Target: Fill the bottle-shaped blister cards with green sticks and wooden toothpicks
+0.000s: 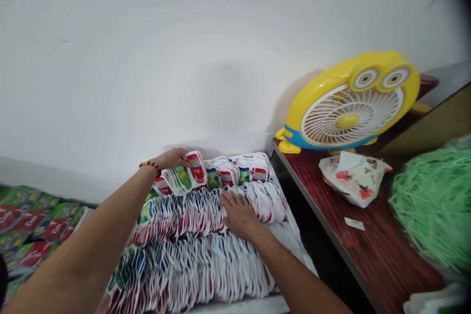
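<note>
My left hand [173, 158], with a beaded bracelet at the wrist, is at the back row of the stack. Its fingers are closed on the top edge of a white-edged printed packet [197, 169] with a red and green front. My right hand [238, 213] lies with fingers stretched over the middle row of packets [191, 212], touching their upper edges. A front row of similar packets [198, 267] stands on edge, packed close together. More packets [253, 169] lean in the back row, right of my left hand.
A yellow cartoon-faced fan [348, 121] stands on a dark wooden table [386, 235] at the right. A floral tissue pack [353, 181], a small white slip [354, 223] and bagged green strips [434, 206] lie there. Green-red packages [37, 221] lie at the left, below the wall [147, 59].
</note>
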Tool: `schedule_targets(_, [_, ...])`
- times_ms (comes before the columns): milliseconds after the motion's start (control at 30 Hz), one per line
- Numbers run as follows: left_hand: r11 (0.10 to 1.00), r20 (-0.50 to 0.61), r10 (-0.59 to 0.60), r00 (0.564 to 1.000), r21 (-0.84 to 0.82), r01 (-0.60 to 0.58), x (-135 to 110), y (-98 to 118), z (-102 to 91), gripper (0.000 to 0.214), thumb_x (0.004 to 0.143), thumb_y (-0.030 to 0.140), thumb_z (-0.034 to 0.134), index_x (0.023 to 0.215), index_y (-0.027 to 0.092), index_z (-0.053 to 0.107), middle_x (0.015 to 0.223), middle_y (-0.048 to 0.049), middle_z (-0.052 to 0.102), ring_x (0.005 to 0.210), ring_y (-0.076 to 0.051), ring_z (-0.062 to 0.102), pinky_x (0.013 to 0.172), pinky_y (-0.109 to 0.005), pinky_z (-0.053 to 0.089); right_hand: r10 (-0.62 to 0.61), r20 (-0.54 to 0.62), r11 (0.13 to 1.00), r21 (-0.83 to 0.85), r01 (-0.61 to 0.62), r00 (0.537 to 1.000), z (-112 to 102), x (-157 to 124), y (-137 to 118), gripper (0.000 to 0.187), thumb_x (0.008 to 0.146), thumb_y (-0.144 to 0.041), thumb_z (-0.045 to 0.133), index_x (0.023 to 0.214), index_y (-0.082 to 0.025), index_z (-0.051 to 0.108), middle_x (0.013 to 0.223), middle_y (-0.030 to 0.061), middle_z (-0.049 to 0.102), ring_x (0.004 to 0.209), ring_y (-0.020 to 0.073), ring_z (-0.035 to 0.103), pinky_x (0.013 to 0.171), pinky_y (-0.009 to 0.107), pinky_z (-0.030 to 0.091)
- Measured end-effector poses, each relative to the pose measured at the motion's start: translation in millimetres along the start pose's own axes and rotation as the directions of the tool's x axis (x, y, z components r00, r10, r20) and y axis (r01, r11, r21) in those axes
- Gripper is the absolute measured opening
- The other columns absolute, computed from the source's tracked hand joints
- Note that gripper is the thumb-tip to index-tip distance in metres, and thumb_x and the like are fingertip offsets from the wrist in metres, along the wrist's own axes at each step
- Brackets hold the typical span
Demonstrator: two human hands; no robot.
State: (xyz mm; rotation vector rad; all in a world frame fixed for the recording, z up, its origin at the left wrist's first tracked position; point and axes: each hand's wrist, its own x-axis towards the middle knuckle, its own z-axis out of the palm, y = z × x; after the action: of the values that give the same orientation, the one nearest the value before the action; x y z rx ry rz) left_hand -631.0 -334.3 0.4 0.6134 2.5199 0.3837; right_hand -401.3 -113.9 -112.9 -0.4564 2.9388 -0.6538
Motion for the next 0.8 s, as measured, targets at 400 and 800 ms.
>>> schedule_targets(400, [0.885,-0.123,0.197,0.973,0.449,-0.122,1.9,13.8,2.7,0.033,0.078,0.05,0.057,0.084,0.02,0.07,0.082,-0.0096,0.073,0.075,-0.024,0.065,0.062,-0.028,0.041,-0.127,-0.128,0.991,-0.054,0.121,0.984,-35.0,34.9,-70.4,0.024,0.088,-0.028,0.047,0.107,-0.018,0.059,0.113,0.0106,0.061,0.113,0.0258,0.047,0.103,0.046,0.029])
schedule_targets(800, [0.787,-0.119,0.355,0.927,0.573,-0.228,2.7,12.4,23.2,0.025,0.087,0.037,0.053,0.09,0.019,0.07,0.083,-0.0099,0.074,0.076,-0.022,0.066,0.065,-0.027,0.042,-0.108,-0.026,0.986,0.122,0.11,0.994,19.1,77.6,-72.5,0.068,0.084,-0.057,0.049,0.14,-0.026,0.029,0.148,0.0088,0.033,0.132,0.0365,0.028,0.097,0.071,0.024])
